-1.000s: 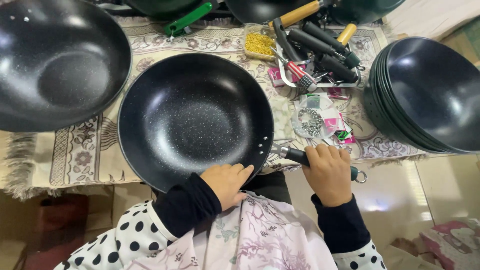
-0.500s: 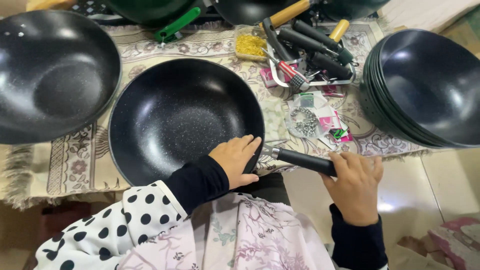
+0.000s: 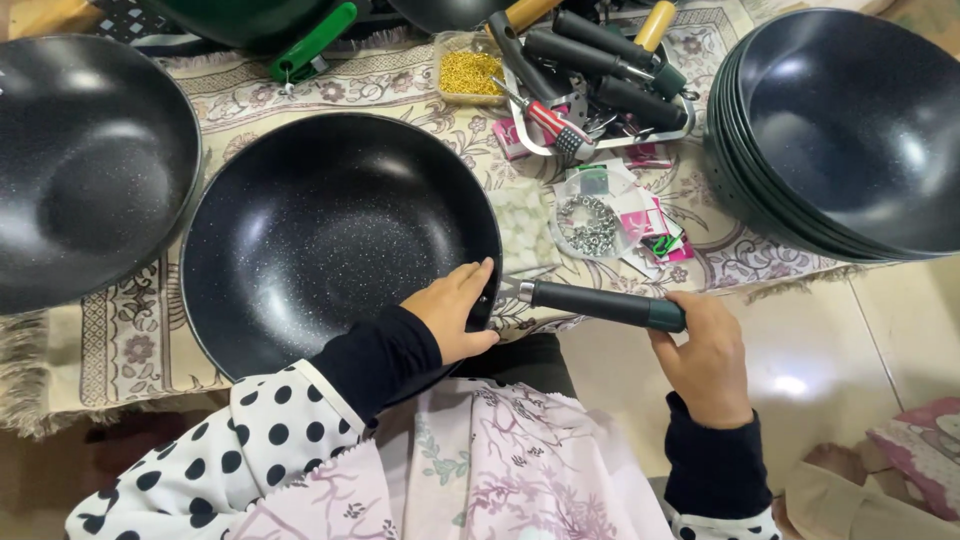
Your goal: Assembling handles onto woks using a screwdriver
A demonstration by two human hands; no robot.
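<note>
A black speckled wok (image 3: 320,235) lies on a patterned cloth (image 3: 130,340) in front of me. My left hand (image 3: 455,312) rests on its near right rim, fingers laid over the edge. A dark handle (image 3: 600,303) sticks out from that rim toward the right, its metal end against the pan. My right hand (image 3: 708,355) grips the outer end of the handle.
A second black wok (image 3: 85,165) sits at the left, and a stack of black woks (image 3: 850,130) at the right. Behind lie a tray of handles and tools (image 3: 600,70), a tub of yellow bits (image 3: 470,70), bagged metal parts (image 3: 592,222) and a green handle (image 3: 315,40).
The wok has shifted and its handle now points right. My right hand slid out along the handle to its far end. My left hand stays on the rim.
</note>
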